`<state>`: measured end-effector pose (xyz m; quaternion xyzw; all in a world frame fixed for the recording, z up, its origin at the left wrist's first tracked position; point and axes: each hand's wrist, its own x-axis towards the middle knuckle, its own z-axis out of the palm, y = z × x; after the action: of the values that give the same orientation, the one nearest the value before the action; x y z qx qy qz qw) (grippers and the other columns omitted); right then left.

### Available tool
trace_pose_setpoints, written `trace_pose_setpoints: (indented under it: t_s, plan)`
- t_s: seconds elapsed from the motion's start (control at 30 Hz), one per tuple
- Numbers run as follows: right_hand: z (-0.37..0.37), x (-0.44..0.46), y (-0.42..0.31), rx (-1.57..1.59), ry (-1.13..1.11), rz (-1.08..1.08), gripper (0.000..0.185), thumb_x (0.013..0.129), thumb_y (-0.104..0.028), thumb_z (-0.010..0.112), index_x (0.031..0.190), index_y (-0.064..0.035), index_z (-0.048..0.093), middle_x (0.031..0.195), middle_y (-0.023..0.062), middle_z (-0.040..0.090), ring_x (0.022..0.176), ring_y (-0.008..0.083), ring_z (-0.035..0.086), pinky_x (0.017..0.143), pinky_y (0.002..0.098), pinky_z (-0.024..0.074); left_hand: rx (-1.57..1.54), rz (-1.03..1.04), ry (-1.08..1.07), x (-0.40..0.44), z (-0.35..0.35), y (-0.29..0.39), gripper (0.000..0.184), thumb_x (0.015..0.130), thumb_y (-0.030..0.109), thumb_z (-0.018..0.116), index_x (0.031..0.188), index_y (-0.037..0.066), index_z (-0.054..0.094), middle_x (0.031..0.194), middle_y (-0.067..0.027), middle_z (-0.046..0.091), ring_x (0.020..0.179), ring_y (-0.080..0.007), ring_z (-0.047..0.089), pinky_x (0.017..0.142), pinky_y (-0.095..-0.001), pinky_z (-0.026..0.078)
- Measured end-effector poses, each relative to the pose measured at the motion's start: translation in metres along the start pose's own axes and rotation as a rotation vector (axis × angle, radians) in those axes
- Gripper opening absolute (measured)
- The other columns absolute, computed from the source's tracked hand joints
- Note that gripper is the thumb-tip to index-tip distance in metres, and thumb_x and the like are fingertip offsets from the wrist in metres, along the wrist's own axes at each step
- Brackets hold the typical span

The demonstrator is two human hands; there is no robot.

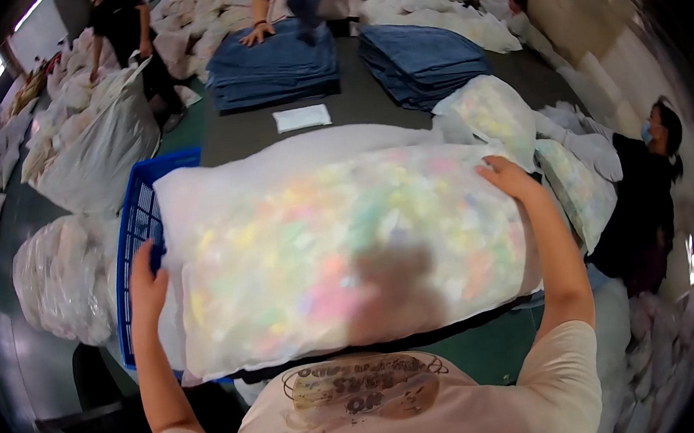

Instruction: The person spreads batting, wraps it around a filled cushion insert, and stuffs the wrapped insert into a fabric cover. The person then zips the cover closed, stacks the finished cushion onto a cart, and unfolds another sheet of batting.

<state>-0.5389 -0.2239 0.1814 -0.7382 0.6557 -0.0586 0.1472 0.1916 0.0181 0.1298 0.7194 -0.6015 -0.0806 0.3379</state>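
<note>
Lying across the near end of the dark table (pixel 234 131), the bulky translucent sack (pixel 325 244) of coloured pieces fills most of that end's width in front of you. Its filling looks loose, so an uneven push could make it sag or roll over the table's near edge. The blue crate (pixel 135 203) at the table's near left could skid or tip if the sack's weight bore on one side; how far the sack rests in it is hidden. Two smaller bags (pixel 487 111) along the table's right side could be shoved loose, since they crowd the sack's right end. Your right hand (pixel 506 176), toward the table's right, lies on the sack with fingers loosely spread and no firm grip, so it could slip. Your left hand (pixel 146 282), at the table's near left, has relaxed, extended fingers and clasps nothing visible; what it touches, I cannot tell.

Counted: one table; three other people (pixel 633 197) clearly showing, beyond the table's far end and to its left and right; one sack; one crate; two smaller bags; two denim stacks (pixel 273 69) at the table's far end; your two hands; one white packet (pixel 302 118) mid-table.
</note>
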Motion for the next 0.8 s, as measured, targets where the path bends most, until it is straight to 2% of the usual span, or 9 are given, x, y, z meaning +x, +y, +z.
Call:
trace_pose_setpoints:
  t_s: [0.13, 0.2, 0.23, 0.37, 0.43, 0.5, 0.57, 0.63, 0.8]
  plan:
    - [-0.036, -0.004, -0.031, -0.253, -0.155, -0.032, 0.057, 0.091, -0.06, 0.056, 0.103, -0.0061, 0.071, 0.102, 0.0208, 0.07, 0.098, 0.0387, 0.065, 0.087, 0.0431, 0.0499, -0.387, -0.001, -0.127, 0.026, -0.015, 0.135, 0.062, 0.078, 0.001, 0.054, 0.14, 0.004, 0.052, 0.145, -0.0172, 0.051, 0.136, -0.0325, 0.046, 0.115, -0.0388, 0.031]
    - [-0.043, 0.023, -0.005, -0.154, -0.164, -0.16, 0.052, 0.092, -0.056, 0.056, 0.084, -0.0068, 0.071, 0.081, 0.0153, 0.07, 0.075, 0.0303, 0.067, 0.068, 0.0392, 0.0515, -0.115, 0.22, -0.256, 0.043, 0.017, 0.166, 0.057, 0.085, 0.01, 0.059, 0.142, 0.005, 0.051, 0.149, -0.0168, 0.048, 0.137, -0.0321, 0.045, 0.115, -0.0408, 0.031]
    - [-0.051, 0.042, 0.001, -0.067, -0.342, -0.019, 0.046, 0.093, -0.052, 0.058, 0.086, -0.0081, 0.071, 0.078, 0.0121, 0.069, 0.071, 0.0244, 0.066, 0.063, 0.036, 0.0506, 0.087, 0.249, -0.264, 0.05, 0.035, 0.186, 0.055, 0.091, 0.015, 0.061, 0.143, 0.006, 0.049, 0.152, -0.0185, 0.044, 0.139, -0.0336, 0.041, 0.116, -0.041, 0.03]
    - [-0.058, 0.125, 0.056, 0.529, -0.676, 0.218, 0.03, 0.094, -0.04, 0.06, 0.096, -0.0114, 0.069, 0.077, 0.0041, 0.067, 0.064, 0.0098, 0.063, 0.051, 0.027, 0.0464, -0.157, 0.114, -0.102, 0.065, 0.122, 0.118, 0.054, 0.093, 0.014, 0.059, 0.145, 0.003, 0.046, 0.152, -0.0176, 0.043, 0.141, -0.032, 0.038, 0.117, -0.0397, 0.027]
    - [-0.025, 0.185, 0.117, 0.561, -0.324, 0.243, 0.032, 0.092, -0.039, 0.062, 0.104, -0.0086, 0.066, 0.082, 0.0082, 0.068, 0.069, 0.0178, 0.065, 0.059, 0.0321, 0.0512, -0.412, 0.005, -0.058, 0.059, 0.127, 0.099, 0.055, 0.094, 0.013, 0.058, 0.146, 0.002, 0.045, 0.153, -0.0164, 0.042, 0.142, -0.0303, 0.038, 0.118, -0.0386, 0.026]
    - [0.037, 0.223, 0.173, -0.215, 0.257, -0.089, 0.037, 0.087, -0.038, 0.068, 0.105, -0.0057, 0.065, 0.089, 0.0135, 0.069, 0.079, 0.0271, 0.067, 0.071, 0.0391, 0.0534, -0.36, -0.016, -0.056, 0.051, 0.124, 0.096, 0.054, 0.094, 0.009, 0.056, 0.147, 0.002, 0.045, 0.153, -0.0137, 0.042, 0.143, -0.0268, 0.036, 0.117, -0.0366, 0.027]
    - [0.119, 0.267, 0.222, 0.105, 0.116, 0.062, 0.063, 0.075, -0.04, 0.079, 0.122, -0.0024, 0.061, 0.113, 0.0201, 0.068, 0.105, 0.0369, 0.065, 0.09, 0.0444, 0.051, -0.362, -0.07, -0.049, 0.047, 0.125, 0.097, 0.053, 0.095, 0.01, 0.054, 0.147, 0.004, 0.045, 0.153, -0.0124, 0.042, 0.143, -0.0263, 0.036, 0.117, -0.0363, 0.026]
    - [0.185, 0.286, 0.237, 0.066, 0.339, -0.339, 0.076, 0.07, -0.042, 0.081, 0.132, -0.0033, 0.058, 0.125, 0.0222, 0.065, 0.112, 0.039, 0.063, 0.096, 0.0429, 0.0497, -0.298, -0.057, 0.026, 0.051, 0.133, 0.109, 0.047, 0.096, 0.014, 0.053, 0.142, 0.005, 0.05, 0.151, -0.0135, 0.046, 0.141, -0.0286, 0.039, 0.116, -0.0378, 0.028]
    - [0.151, 0.289, 0.235, 0.495, -0.155, 0.099, 0.079, 0.069, -0.038, 0.082, 0.134, -0.0009, 0.058, 0.131, 0.0232, 0.062, 0.116, 0.0323, 0.063, 0.095, 0.0404, 0.0503, -0.231, -0.034, 0.137, 0.052, 0.149, 0.114, 0.043, 0.095, 0.012, 0.052, 0.138, 0.005, 0.055, 0.148, -0.0141, 0.049, 0.139, -0.0294, 0.042, 0.114, -0.0383, 0.03]
